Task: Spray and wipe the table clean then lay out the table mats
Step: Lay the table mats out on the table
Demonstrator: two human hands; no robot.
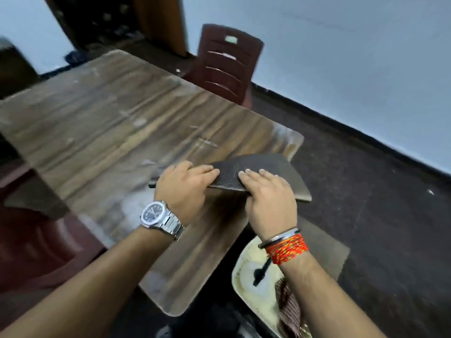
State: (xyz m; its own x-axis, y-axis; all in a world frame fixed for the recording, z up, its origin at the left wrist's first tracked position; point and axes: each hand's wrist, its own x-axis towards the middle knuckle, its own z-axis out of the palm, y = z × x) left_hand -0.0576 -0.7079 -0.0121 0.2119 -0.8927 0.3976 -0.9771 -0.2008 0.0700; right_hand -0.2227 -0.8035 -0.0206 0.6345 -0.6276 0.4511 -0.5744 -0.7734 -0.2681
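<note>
A dark woven table mat (263,167) is held flat just above the near right edge of the worn wooden table (117,123). My left hand (183,189), with a steel watch on the wrist, grips the mat's near left part. My right hand (271,198), with red thread bands on the wrist, grips its near right part, fingers on top. A paler mat edge (303,195) shows beneath the dark one, so there may be more than one mat. A dark rod-like end (153,183) pokes out left of my left hand.
A dark red plastic chair (227,62) stands at the table's far side. Another dark red chair (36,242) sits at the left. A stained pale chair seat (253,272) with a striped cloth (290,306) on it lies under my right wrist. Dark floor spreads to the right.
</note>
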